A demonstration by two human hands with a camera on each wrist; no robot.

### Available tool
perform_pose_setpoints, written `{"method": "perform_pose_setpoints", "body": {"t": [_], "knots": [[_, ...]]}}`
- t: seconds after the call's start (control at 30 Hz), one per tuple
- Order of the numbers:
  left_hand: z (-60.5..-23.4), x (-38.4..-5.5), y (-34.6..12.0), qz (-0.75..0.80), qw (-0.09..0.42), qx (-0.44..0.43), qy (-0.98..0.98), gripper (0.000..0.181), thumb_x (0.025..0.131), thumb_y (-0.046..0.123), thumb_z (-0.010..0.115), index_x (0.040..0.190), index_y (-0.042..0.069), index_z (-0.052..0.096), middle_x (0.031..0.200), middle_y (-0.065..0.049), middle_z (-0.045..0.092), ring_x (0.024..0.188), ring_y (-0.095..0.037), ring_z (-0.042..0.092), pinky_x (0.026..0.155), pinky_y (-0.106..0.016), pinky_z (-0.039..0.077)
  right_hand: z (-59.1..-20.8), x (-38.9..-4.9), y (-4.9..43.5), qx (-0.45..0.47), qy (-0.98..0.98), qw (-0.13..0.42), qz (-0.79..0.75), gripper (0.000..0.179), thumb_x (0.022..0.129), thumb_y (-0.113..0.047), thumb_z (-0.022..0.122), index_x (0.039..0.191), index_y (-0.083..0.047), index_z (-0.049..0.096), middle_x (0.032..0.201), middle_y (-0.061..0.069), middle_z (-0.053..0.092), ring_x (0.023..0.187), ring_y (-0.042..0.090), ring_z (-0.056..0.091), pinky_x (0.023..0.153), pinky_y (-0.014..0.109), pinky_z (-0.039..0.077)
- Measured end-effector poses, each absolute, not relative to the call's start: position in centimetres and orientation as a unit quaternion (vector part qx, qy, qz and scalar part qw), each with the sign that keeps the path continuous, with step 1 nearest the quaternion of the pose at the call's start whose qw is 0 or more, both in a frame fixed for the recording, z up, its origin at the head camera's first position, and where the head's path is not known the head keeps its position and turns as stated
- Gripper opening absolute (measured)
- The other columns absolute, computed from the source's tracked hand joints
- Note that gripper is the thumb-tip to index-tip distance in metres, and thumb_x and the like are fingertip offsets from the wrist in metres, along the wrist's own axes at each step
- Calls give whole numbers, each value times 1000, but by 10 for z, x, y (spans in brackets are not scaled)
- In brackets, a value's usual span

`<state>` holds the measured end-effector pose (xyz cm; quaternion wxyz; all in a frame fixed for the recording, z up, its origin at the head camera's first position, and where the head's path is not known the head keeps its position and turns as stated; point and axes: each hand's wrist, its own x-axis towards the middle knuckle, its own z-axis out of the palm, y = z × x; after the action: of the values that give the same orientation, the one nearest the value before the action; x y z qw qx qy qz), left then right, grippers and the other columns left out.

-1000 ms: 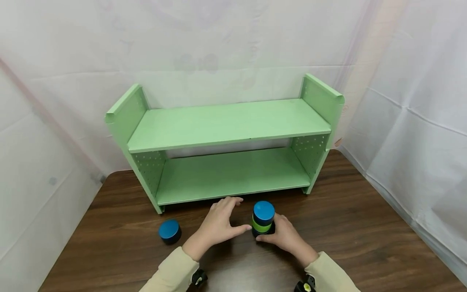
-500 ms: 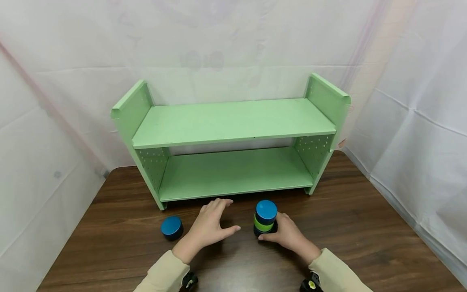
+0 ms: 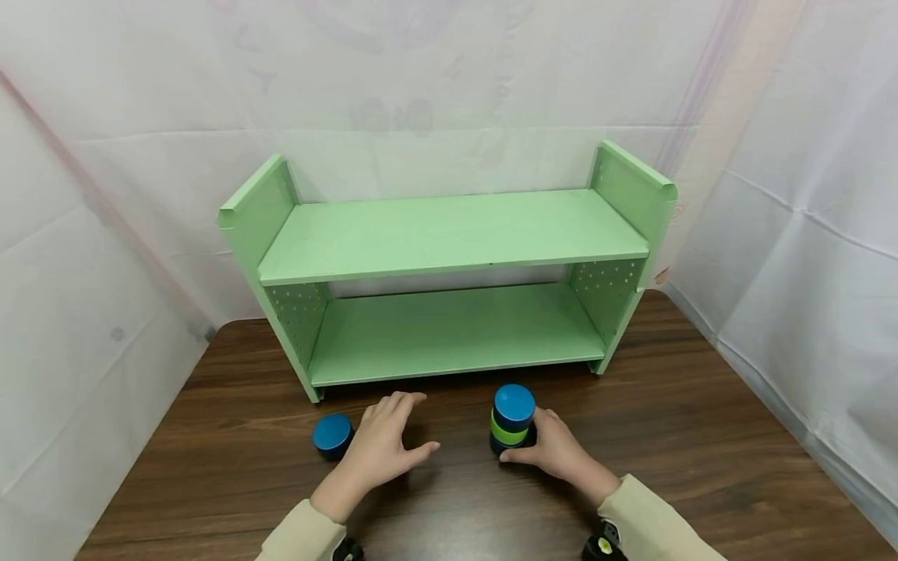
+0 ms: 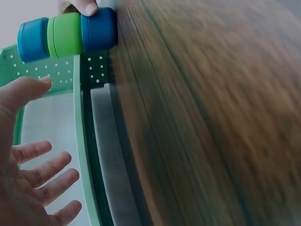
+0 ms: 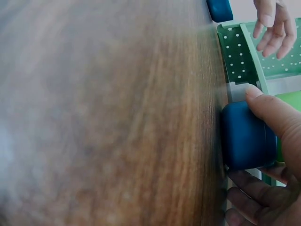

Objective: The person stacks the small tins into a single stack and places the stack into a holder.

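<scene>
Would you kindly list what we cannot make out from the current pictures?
- Head view: the fingertips of the right hand beyond its thumb, hidden behind the stack.
- Right wrist view: much of the green middle piece, covered by that hand and cut off by the right edge.
- Right wrist view: part of the separate blue piece, cut off by the top edge.
- Left wrist view: fine grain of the table, lost to blur.
</scene>
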<state>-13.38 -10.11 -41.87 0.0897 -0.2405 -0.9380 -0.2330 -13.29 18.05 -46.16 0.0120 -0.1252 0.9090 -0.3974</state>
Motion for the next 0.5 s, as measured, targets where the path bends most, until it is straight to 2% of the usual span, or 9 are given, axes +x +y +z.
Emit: {"method": "perform_pose_setpoints", "body": {"t": [0.5], "knots": [[-423,-139,-133,-208,119,-200,-950,65,76,36,78,127,5,54,117,-11,59,111,-33,55,91,-55,43,-461,-131,181,-124,911,8,-393,66,67,-32,86,120,-7,58,111,4,64,103,25,54,87,48,45]]}}
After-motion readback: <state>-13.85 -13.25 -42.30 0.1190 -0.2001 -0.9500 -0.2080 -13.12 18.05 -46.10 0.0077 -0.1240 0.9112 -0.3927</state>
